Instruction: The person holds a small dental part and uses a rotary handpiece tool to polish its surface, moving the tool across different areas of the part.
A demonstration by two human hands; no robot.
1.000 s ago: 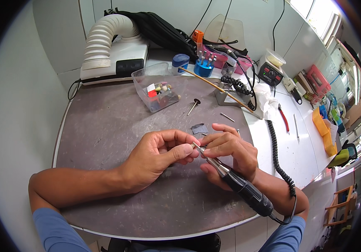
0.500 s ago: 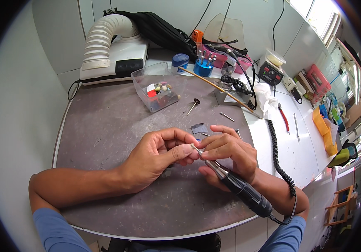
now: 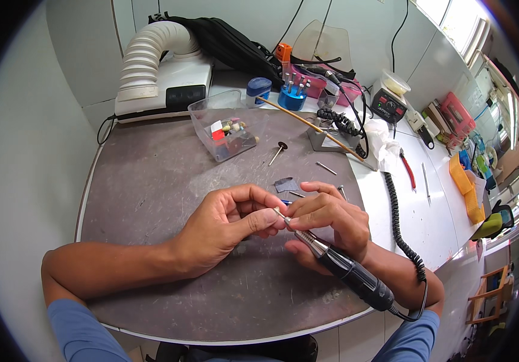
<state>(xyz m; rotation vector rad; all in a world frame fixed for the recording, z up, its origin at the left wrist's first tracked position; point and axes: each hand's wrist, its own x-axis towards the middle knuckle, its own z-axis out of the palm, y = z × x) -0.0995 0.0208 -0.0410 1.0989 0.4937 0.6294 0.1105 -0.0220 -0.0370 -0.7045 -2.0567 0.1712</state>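
My right hand (image 3: 335, 220) is wrapped round a rotary handpiece (image 3: 356, 274), a black body with a ribbed silver nose and a cord at its rear. The nose points up and left toward my left hand (image 3: 226, 220). Thumb and forefinger of the left hand are pinched together at the thin tip, where a small pale bit (image 3: 277, 210) shows. Whether these fingers grip the bit or a tiny workpiece is hidden. Just beyond the fingertips lie a scrap of grey abrasive paper (image 3: 286, 184) and several thin metal shanks, partly covered by the right hand.
A clear plastic bin (image 3: 223, 123) of small grinding bits stands beyond my hands. Near it lies a dark disc on a shank (image 3: 278, 153). A blue bur holder (image 3: 292, 96), a grey stand (image 3: 329, 140) with a wooden stick, red-handled pliers (image 3: 408, 171) and a coiled cord (image 3: 397, 223) are farther right.
The handpiece's rear has shifted very slightly right and down. Both hands hold almost the same pose, still meeting at the tip.
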